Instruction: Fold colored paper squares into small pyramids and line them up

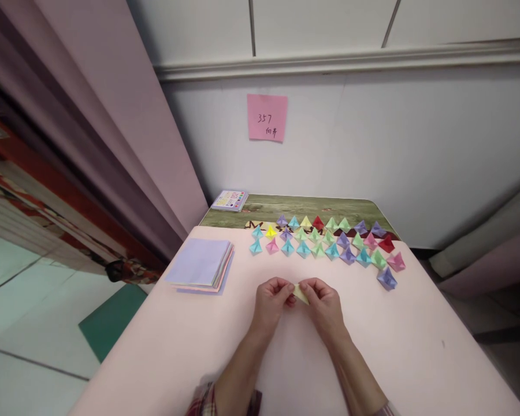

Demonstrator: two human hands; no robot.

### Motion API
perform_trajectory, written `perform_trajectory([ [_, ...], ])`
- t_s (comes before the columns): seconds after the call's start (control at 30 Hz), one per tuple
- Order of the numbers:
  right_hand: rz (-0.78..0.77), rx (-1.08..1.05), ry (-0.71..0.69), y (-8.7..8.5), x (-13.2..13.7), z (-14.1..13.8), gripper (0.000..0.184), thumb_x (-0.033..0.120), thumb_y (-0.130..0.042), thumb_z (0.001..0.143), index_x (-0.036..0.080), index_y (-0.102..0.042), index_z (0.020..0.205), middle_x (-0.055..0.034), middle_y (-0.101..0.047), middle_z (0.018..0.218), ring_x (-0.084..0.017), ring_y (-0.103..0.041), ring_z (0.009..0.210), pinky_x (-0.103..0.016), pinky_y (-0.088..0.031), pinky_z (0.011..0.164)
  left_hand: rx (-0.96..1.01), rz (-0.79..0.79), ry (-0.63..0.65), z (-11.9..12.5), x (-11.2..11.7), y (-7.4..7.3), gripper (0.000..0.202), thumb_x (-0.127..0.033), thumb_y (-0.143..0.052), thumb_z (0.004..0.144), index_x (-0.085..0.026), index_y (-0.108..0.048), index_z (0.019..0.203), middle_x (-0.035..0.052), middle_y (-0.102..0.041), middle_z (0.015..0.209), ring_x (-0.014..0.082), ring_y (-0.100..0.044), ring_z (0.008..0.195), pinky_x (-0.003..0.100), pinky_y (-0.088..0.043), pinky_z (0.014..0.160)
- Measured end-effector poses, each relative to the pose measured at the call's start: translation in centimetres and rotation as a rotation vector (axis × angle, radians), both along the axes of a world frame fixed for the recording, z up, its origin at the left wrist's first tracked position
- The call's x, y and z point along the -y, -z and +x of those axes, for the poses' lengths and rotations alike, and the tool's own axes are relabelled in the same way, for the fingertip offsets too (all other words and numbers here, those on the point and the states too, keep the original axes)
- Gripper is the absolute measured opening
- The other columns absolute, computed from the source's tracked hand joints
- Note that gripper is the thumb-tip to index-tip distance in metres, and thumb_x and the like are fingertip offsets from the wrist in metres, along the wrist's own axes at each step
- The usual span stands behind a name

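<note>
A small pale yellow folded paper (300, 293) is pinched between my two hands, a little above the pink table top (225, 341). My left hand (274, 297) grips its left end with thumb and fingers. At the other end, my right hand (323, 301) closes on it the same way. Fingers cover much of the paper, so its full shape is hidden. Beyond my hands stand several rows of small folded paper boats (303, 249) in blue, green, purple, pink, yellow and red. The nearest one is a purple boat (387, 279) to the right.
At the left lies a stack of coloured paper sheets (201, 262), lilac on top. A printed paper pack (230, 200) rests on the green wood-patterned surface (286, 205) at the back. A pink note (267, 118) is stuck on the wall. A pink curtain (156, 144) hangs at left.
</note>
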State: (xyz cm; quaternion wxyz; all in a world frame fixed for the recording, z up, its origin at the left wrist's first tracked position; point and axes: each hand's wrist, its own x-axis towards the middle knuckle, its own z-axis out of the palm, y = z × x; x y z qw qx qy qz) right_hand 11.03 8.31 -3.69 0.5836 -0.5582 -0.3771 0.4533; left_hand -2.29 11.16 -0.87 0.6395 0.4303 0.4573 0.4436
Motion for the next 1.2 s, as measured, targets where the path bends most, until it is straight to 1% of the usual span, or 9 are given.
perform_trajectory([
  [0.17, -0.033, 0.081, -0.102, -0.2, 0.0, 0.3, 0.029, 0.046, -0.070, 0.075, 0.017, -0.067, 0.072, 0.0010, -0.059, 0.060, -0.011, -0.047, 0.053, -0.022, -0.035, 0.050, -0.131, 0.138, 0.005, -0.4, 0.0, 0.0, 0.018, -0.029, -0.069, 0.073, -0.016, -0.061, 0.064, -0.0016, -0.057, 0.054, 0.0109, -0.051, 0.051, 0.022, -0.040, 0.053],
  [0.27, -0.043, 0.051, -0.134, -0.4, 0.0, 0.3, 0.029, 0.045, -0.072, 0.073, 0.017, -0.066, 0.072, 0.0017, -0.057, 0.058, -0.010, -0.045, 0.049, -0.021, -0.033, 0.045, -0.115, 0.151, -0.046, -0.3, -0.1, 0.3, 0.016, -0.031, -0.067, 0.075, -0.016, -0.061, 0.072, -0.0021, -0.056, 0.059, 0.0109, -0.051, 0.055, 0.021, -0.041, 0.055],
  [0.37, -0.064, -0.118, -0.080, -0.3, -0.1, 0.0, 0.032, 0.047, -0.074, 0.070, 0.017, -0.065, 0.077, 0.0006, -0.060, 0.060, -0.012, -0.051, 0.051, -0.022, -0.040, 0.048, -0.043, 0.136, -0.117, -0.1, -0.2, 0.5, 0.017, -0.033, -0.064, 0.078, -0.017, -0.059, 0.077, -0.0021, -0.056, 0.063, 0.0111, -0.052, 0.058, 0.022, -0.042, 0.058],
  [0.47, -0.074, -0.241, -0.015, 0.1, -0.2, -0.2, 0.035, 0.046, -0.078, 0.067, 0.016, -0.066, 0.080, -0.0016, -0.063, 0.063, -0.014, -0.058, 0.058, -0.024, -0.047, 0.056, 0.001, 0.096, -0.077, 0.0, -0.2, 0.5, 0.019, -0.032, -0.063, 0.078, -0.016, -0.056, 0.071, -0.0032, -0.052, 0.059, 0.0095, -0.047, 0.054, 0.021, -0.038, 0.054],
  [0.57, -0.071, -0.273, -0.002, 0.5, -0.3, -0.2, 0.034, 0.044, -0.079, 0.067, 0.016, -0.067, 0.081, -0.0019, -0.065, 0.065, -0.014, -0.059, 0.060, -0.024, -0.048, 0.058, 0.025, 0.072, -0.030, 0.2, -0.1, 0.5, 0.015, -0.029, -0.064, 0.076, -0.015, -0.058, 0.072, -0.0035, -0.052, 0.057, 0.0089, -0.044, 0.053, 0.021, -0.035, 0.053],
  [0.87, -0.035, -0.176, -0.012, 0.3, -0.2, -0.1, 0.029, 0.043, -0.076, 0.071, 0.017, -0.069, 0.080, -0.0020, -0.066, 0.067, -0.015, -0.059, 0.063, -0.025, -0.049, 0.061, 0.001, 0.040, -0.044, 0.2, -0.1, 0.3, 0.012, -0.026, -0.064, 0.072, -0.014, -0.061, 0.073, -0.0037, -0.052, 0.055, 0.0087, -0.044, 0.051, 0.021, -0.034, 0.052],
  [0.97, 0.000, -0.130, -0.035, 0.3, -0.1, -0.2, 0.025, 0.041, -0.074, 0.074, 0.017, -0.069, 0.080, -0.0011, -0.065, 0.066, -0.014, -0.057, 0.063, -0.025, -0.047, 0.061, -0.002, 0.026, -0.005, 0.2, 0.0, 0.2, 0.017, -0.029, -0.068, 0.072, -0.014, -0.061, 0.070, -0.0041, -0.050, 0.054, 0.0075, -0.041, 0.050, 0.020, -0.033, 0.050],
  [1.13, 0.050, -0.056, -0.001, 0.1, 0.0, -0.4, 0.023, 0.040, -0.074, 0.074, 0.018, -0.069, 0.080, -0.0006, -0.064, 0.066, -0.014, -0.056, 0.063, -0.025, -0.045, 0.060, -0.023, -0.066, 0.028, 0.1, 0.0, 0.2, 0.027, -0.039, -0.071, 0.073, -0.013, -0.064, 0.077, -0.0072, -0.043, 0.047, 0.0041, -0.029, 0.039, 0.019, -0.021, 0.040],
  [1.2, 0.058, -0.045, -0.002, -0.2, 0.1, -0.4, 0.023, 0.040, -0.075, 0.073, 0.018, -0.068, 0.080, -0.0008, -0.064, 0.066, -0.014, -0.057, 0.064, -0.025, -0.045, 0.060, 0.035, -0.084, 0.049, 0.0, 0.0, 0.2, 0.028, -0.042, -0.068, 0.076, -0.014, -0.063, 0.078, -0.0060, -0.046, 0.048, 0.0047, -0.033, 0.038, 0.019, -0.023, 0.039],
])
